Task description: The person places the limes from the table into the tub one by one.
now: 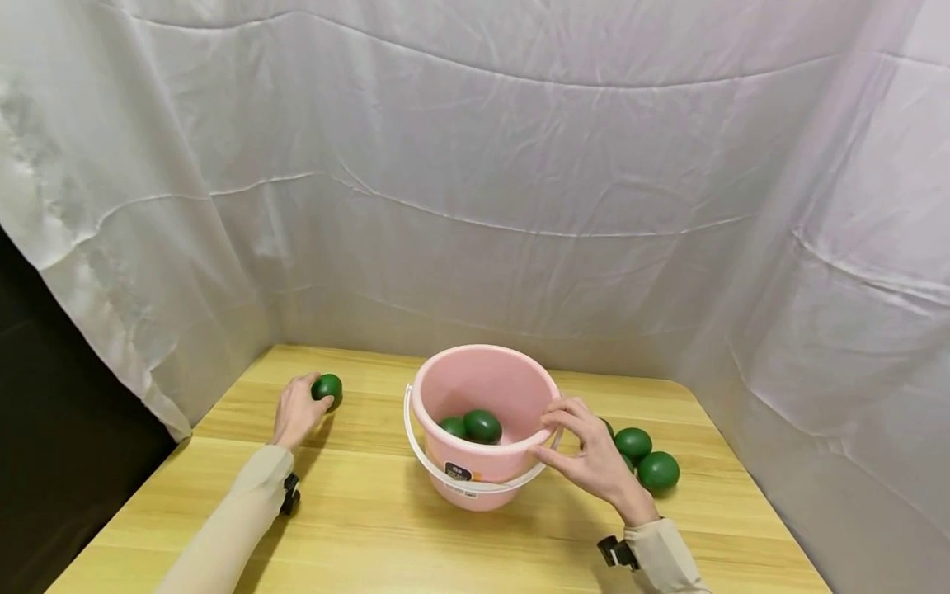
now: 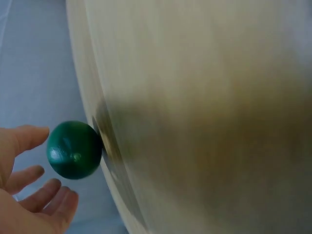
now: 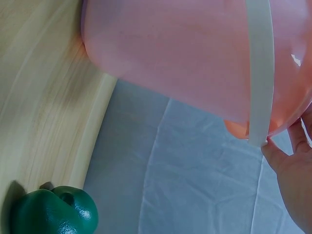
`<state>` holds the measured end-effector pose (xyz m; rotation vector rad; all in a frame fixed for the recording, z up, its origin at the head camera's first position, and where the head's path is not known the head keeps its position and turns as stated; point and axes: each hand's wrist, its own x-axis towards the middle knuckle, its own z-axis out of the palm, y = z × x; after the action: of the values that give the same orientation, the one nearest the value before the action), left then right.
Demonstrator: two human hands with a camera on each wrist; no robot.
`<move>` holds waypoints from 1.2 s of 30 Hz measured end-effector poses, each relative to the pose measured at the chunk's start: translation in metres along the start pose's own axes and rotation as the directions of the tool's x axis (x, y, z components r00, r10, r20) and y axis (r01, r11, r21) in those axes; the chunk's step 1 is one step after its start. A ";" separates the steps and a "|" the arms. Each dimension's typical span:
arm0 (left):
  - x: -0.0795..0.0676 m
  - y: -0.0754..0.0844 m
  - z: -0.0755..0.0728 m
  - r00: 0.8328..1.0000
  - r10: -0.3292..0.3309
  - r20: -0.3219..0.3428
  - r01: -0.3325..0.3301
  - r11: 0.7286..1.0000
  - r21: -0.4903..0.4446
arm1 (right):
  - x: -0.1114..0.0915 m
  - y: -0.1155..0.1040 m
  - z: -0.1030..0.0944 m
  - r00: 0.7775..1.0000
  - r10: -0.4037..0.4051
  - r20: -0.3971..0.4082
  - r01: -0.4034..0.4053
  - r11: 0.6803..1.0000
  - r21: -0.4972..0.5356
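At the table's left side, my left hand (image 1: pixel 297 410) reaches round a dark green avocado (image 1: pixel 327 388). In the left wrist view its thumb tip is close against the avocado (image 2: pixel 74 150), while the spread fingers stand apart from it. A pink bucket (image 1: pixel 478 379) with a white handle (image 1: pixel 416 445) stands at the middle, tilted slightly. My right hand (image 1: pixel 590 454) pinches the bucket's right rim, thumb outside and fingers over the edge. Inside the bucket lie avocados (image 1: pixel 482 426), two of them visible.
Several more avocados (image 1: pixel 658 472) sit clustered on the wooden table (image 1: pixel 356 528), right of the bucket and partly behind my right hand. Pale grey cloth (image 1: pixel 475 165) hangs round the back and sides. A dark gap (image 1: pixel 59 412) shows at the left.
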<state>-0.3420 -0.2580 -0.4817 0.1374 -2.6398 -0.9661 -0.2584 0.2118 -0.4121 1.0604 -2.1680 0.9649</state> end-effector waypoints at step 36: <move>0.027 -0.006 0.005 0.988 -0.034 0.151 0.037 0.999 -0.021 | 0.000 0.003 0.000 1.000 -0.014 -0.006 0.014 1.000 0.000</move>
<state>-0.3693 -0.2653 -0.4820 0.1102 -2.7696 -1.0584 -0.2607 0.2127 -0.4135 1.0698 -2.1529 0.9607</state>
